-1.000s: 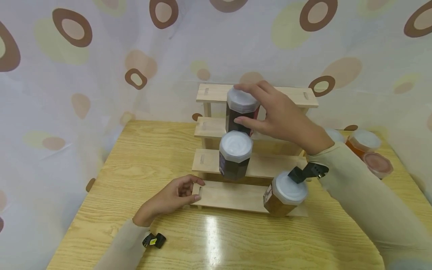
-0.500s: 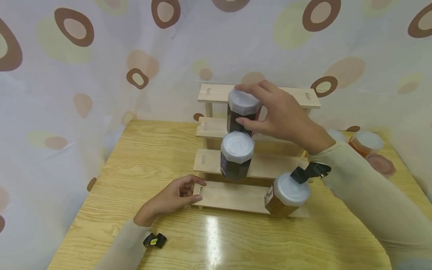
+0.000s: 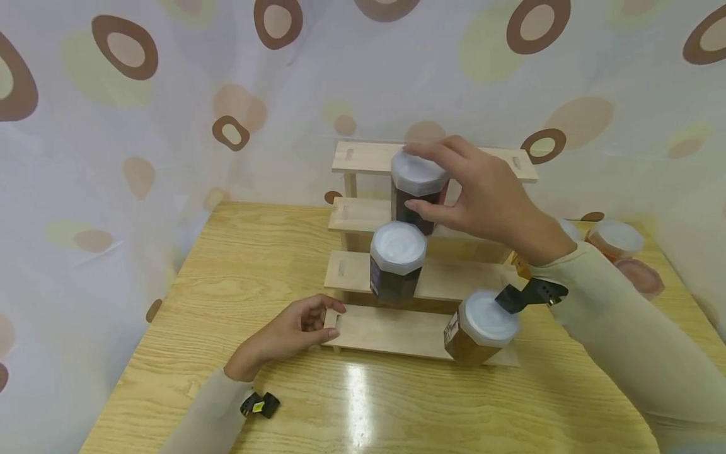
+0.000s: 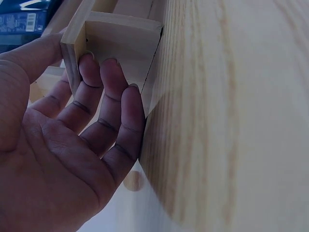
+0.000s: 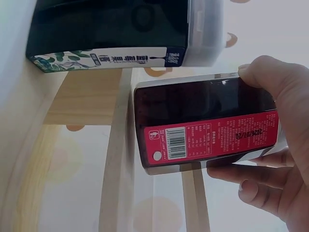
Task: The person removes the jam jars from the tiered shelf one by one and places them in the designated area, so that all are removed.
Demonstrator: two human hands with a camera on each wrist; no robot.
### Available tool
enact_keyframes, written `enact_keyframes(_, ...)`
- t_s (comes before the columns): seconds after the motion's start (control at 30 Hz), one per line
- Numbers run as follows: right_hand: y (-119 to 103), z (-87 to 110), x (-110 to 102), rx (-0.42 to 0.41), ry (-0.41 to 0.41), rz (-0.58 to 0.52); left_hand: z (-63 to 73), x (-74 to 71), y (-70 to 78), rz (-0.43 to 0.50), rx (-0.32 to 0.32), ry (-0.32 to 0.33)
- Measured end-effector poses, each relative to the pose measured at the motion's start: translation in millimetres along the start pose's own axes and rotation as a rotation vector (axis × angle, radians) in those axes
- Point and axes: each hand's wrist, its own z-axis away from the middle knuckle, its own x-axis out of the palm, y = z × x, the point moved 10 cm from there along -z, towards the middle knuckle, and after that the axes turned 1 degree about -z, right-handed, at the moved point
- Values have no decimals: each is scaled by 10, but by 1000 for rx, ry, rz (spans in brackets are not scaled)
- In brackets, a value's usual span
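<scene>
The right hand (image 3: 488, 198) holds the red-label jar (image 5: 207, 125) between thumb and fingers, under its palm side. The left hand (image 3: 292, 333) pinches the end of the bottom board (image 3: 391, 328). A dark jar (image 3: 396, 265) stands below the right hand. A brown jar (image 3: 481, 326) stands right of the left hand.

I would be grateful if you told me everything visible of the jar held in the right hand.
The jar is flat-sided and clear-walled, glass or plastic by its look, with dark contents and a whitish, faceted lid. One side bears a red label with pale print, a barcode and a dark printed date. It is roughly upright at the third shelf from the bottom; I cannot tell whether its base fully rests there. The right hand grips it near the lid.
</scene>
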Motion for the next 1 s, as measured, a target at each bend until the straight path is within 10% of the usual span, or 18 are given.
enact_keyframes(1.0, 372, 513, -596, 64, 147, 15, -6, -27, -9, -19, 35, -2)
